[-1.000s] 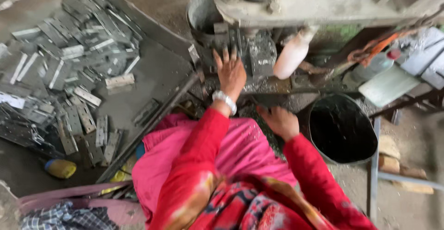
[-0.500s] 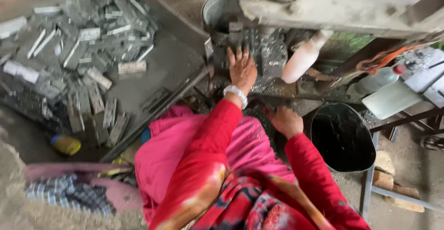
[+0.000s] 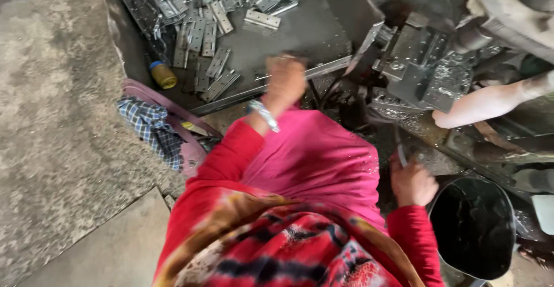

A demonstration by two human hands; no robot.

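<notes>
A grey concrete floor (image 3: 63, 125) fills the left side. A dark metal tray (image 3: 314, 36) lies at the top, its near edge running across the middle. A heap of flat metal hinges (image 3: 199, 10) covers the tray's far left corner and spreads toward its left edge, with one hinge (image 3: 261, 19) lying apart near the tray's centre. A small yellow jar (image 3: 163, 74) sits at the tray's left edge, just beside the hinges. Below that edge a checked cloth (image 3: 151, 126) lies bunched on a pink strap (image 3: 173, 113).

The left hand (image 3: 284, 82), blurred, with a bracelet (image 3: 265, 115) at the wrist, is over the tray's near edge; I cannot tell whether its fingers are spread or closed on anything.

Pink cloth (image 3: 314, 154) covers the lap between the red sleeves.

The right hand (image 3: 412, 184) pinches a thin metal piece (image 3: 400, 148) upright, just beside the rim of a black bucket (image 3: 474, 229). Above it stands a grey press (image 3: 415, 62) strewn with metal scraps.
</notes>
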